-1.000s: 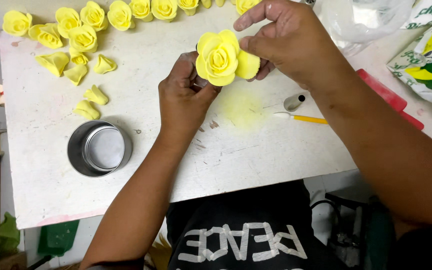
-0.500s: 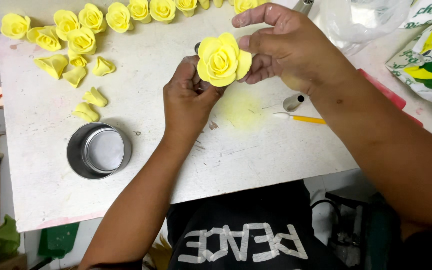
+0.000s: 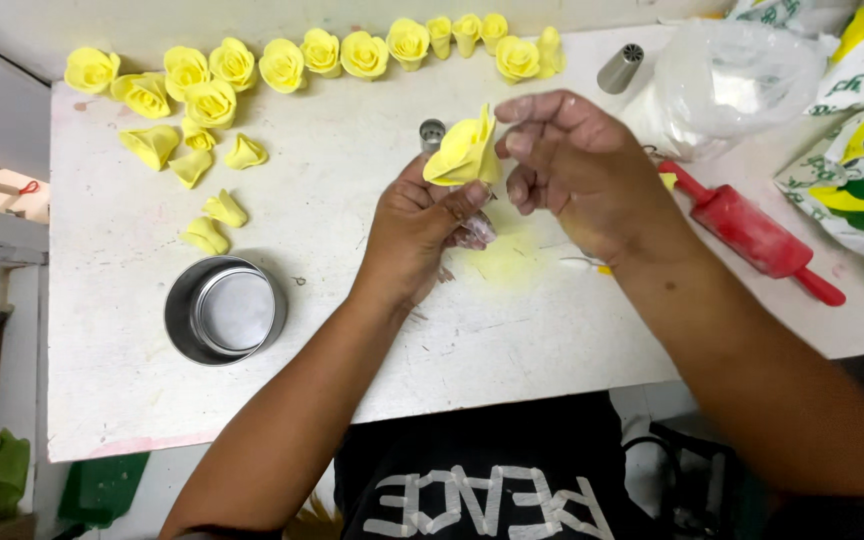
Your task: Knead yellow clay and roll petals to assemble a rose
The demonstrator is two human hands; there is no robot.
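Left hand (image 3: 422,215) pinching a yellow rose (image 3: 464,152) above the table (image 3: 352,330), right hand (image 3: 577,165) just beside it with fingers loosely curled, holding nothing — a row of finished roses (image 3: 282,62) behind, several loose petals (image 3: 192,170) not yet used.

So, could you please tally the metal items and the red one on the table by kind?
Nozzles: 2
Tin: 1
Rolling pin: 1
Total: 4
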